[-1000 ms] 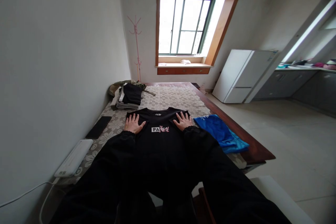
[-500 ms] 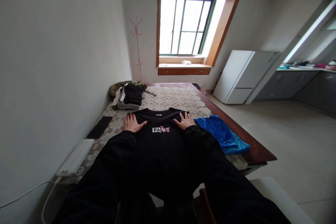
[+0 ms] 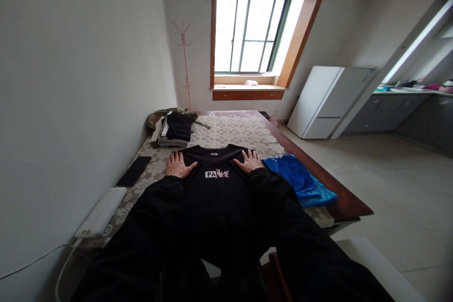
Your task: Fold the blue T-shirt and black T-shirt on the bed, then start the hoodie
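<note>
Long wooden worktop [image 3: 348,204] set against the left wall, covered by a beige cloth with a pale flower pattern [image 3: 233,131]. Black T-shirt with a white and pink chest print [image 3: 216,163] lies flat, front up, at the near middle, collar away from the person. Left hand [image 3: 178,164] palm down on one shoulder of the shirt, right hand [image 3: 249,162] palm down on the other; fingers of both spread and flat, gripping nothing.

Just right of the shirt: folded bright blue cloth [image 3: 300,180] near the worktop's edge. Beyond the shirt, to the left: stack of folded dark and grey clothes [image 3: 173,128]. Left of the shirt: flat black rectangular slab [image 3: 134,171], and nearer, a long white power strip [image 3: 100,212] with a white cable trailing off.

Room: tall bay window with a wooden surround [image 3: 252,33] at the far end, thin pink coat stand [image 3: 184,59] in the corner, white fridge [image 3: 329,101] at right, grey kitchen cabinets [image 3: 410,115] beyond it, pale tiled floor.

Shirt's lower half is hidden behind the person's black sleeves. Print partly readable only: "PA". Items on the kitchen counter are too small to tell.
</note>
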`<state>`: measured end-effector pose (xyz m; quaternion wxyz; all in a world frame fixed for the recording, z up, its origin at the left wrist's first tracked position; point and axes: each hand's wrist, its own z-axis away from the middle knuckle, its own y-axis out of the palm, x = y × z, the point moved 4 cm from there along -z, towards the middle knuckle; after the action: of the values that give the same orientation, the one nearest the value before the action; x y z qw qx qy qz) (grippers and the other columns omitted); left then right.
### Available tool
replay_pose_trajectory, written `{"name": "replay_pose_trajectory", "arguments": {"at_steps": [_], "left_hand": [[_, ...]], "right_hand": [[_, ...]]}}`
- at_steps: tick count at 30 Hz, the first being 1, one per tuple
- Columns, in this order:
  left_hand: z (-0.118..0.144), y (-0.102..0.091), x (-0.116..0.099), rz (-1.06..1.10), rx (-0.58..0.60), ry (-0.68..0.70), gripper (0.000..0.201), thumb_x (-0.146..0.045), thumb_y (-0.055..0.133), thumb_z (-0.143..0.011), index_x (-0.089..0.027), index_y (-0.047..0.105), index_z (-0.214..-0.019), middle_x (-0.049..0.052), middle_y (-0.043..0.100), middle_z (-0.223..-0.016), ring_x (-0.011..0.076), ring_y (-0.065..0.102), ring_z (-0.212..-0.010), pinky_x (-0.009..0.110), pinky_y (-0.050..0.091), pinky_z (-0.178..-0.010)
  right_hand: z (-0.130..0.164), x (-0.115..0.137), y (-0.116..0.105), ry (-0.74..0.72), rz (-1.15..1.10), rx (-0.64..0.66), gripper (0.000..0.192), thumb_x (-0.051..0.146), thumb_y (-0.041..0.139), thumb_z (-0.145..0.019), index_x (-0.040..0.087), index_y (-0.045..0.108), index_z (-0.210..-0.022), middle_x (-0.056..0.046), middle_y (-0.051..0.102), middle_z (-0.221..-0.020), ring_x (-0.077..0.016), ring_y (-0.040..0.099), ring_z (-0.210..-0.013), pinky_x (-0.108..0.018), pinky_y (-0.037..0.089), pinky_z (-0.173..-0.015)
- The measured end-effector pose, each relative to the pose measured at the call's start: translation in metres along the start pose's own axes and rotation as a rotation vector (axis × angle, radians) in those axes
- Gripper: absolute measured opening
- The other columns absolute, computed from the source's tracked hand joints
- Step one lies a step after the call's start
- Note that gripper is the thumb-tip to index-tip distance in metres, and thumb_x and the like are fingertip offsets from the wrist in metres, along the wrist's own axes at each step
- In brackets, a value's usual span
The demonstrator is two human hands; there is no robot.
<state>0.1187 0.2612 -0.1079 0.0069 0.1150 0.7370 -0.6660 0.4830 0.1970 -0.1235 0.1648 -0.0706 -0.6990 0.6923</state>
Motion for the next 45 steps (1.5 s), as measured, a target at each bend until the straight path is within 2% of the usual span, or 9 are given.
{"name": "replay_pose_trajectory", "arguments": {"at_steps": [6,12,20,27,32,36,38,40,45], "left_hand": [[-0.001,-0.001,-0.008,0.014,0.101,0.198,0.079,-0.066,0.034,-0.097,-0.022,0.036,-0.162,0.010,0.033,-0.170,0.0305,0.023,-0.159,0.047,0.017,-0.128],[-0.021,0.004,-0.029,0.023,0.126,0.179,0.074,-0.064,0.032,-0.098,-0.023,0.042,-0.158,0.013,0.035,-0.169,0.0372,0.027,-0.157,0.058,0.020,-0.125],[-0.046,0.018,-0.044,0.051,0.144,0.196,0.086,-0.076,0.030,-0.094,-0.027,0.030,-0.164,0.008,0.024,-0.174,0.0380,0.013,-0.160,0.064,0.011,-0.126],[-0.033,-0.001,-0.051,0.097,0.093,0.184,0.076,-0.063,0.030,-0.100,-0.021,0.031,-0.164,0.007,0.025,-0.173,0.0340,0.013,-0.161,0.058,0.010,-0.128],[0.031,-0.012,-0.026,0.082,0.101,0.220,0.070,-0.058,0.034,-0.102,-0.026,0.032,-0.164,0.004,0.027,-0.173,0.0286,0.015,-0.161,0.052,0.011,-0.130],[0.130,-0.014,0.022,0.060,0.085,0.243,0.071,-0.064,0.043,-0.097,-0.032,0.039,-0.161,0.003,0.034,-0.170,0.0279,0.024,-0.159,0.049,0.014,-0.131],[0.187,-0.017,0.040,0.118,-0.036,0.259,0.066,-0.060,0.045,-0.098,-0.035,0.042,-0.159,0.001,0.041,-0.166,0.0266,0.032,-0.156,0.049,0.016,-0.131],[0.241,-0.018,0.051,0.225,-0.188,0.263,0.058,-0.052,0.047,-0.099,-0.034,0.049,-0.154,0.002,0.052,-0.160,0.0281,0.040,-0.152,0.053,0.020,-0.130],[0.338,0.009,0.067,0.656,-0.629,-0.039,0.025,-0.041,0.058,-0.095,-0.026,0.071,-0.111,0.009,0.070,-0.134,0.0321,0.057,-0.136,0.054,0.043,-0.118]], "right_hand": [[0.004,0.008,-0.003,-0.207,0.046,-0.027,0.070,0.062,0.029,-0.101,0.032,0.026,-0.165,-0.001,0.017,-0.175,-0.0292,0.006,-0.161,-0.057,-0.003,-0.127],[-0.017,0.029,-0.016,-0.272,0.017,0.047,0.070,0.063,0.033,-0.100,0.024,0.045,-0.157,-0.010,0.037,-0.167,-0.0323,0.025,-0.156,-0.060,0.006,-0.126],[-0.040,0.056,0.005,-0.272,-0.013,0.106,0.085,0.078,0.026,-0.097,0.030,0.018,-0.168,-0.003,0.011,-0.176,-0.0323,0.003,-0.161,-0.061,0.004,-0.126],[-0.025,0.062,-0.011,-0.256,-0.007,0.108,0.082,0.073,0.024,-0.100,0.029,0.014,-0.168,-0.003,0.010,-0.176,-0.0303,0.003,-0.161,-0.061,-0.002,-0.127],[0.054,0.050,-0.046,-0.302,-0.175,-0.024,0.074,0.066,0.035,-0.101,0.027,0.031,-0.165,-0.007,0.022,-0.173,-0.0333,0.015,-0.160,-0.062,0.008,-0.127],[0.184,-0.009,-0.047,-0.502,-0.698,-0.090,0.051,0.061,0.048,-0.099,0.032,0.065,-0.136,-0.009,0.069,-0.134,-0.0290,0.064,-0.122,-0.045,0.051,-0.105],[0.245,-0.054,-0.025,-0.361,-0.905,-0.138,0.043,0.060,0.046,-0.100,0.030,0.077,-0.099,-0.007,0.073,-0.084,-0.0258,0.069,-0.078,-0.039,0.057,-0.073],[0.292,-0.096,0.010,-0.103,-1.018,-0.235,0.053,0.063,0.047,-0.098,0.026,0.070,-0.070,-0.003,0.058,-0.056,-0.0209,0.056,-0.052,-0.035,0.048,-0.054],[0.338,-0.141,0.107,0.386,-1.173,-0.398,0.051,0.071,0.067,-0.081,0.020,0.066,-0.073,-0.003,0.063,-0.063,-0.0216,0.060,-0.062,-0.033,0.050,-0.058]]}}
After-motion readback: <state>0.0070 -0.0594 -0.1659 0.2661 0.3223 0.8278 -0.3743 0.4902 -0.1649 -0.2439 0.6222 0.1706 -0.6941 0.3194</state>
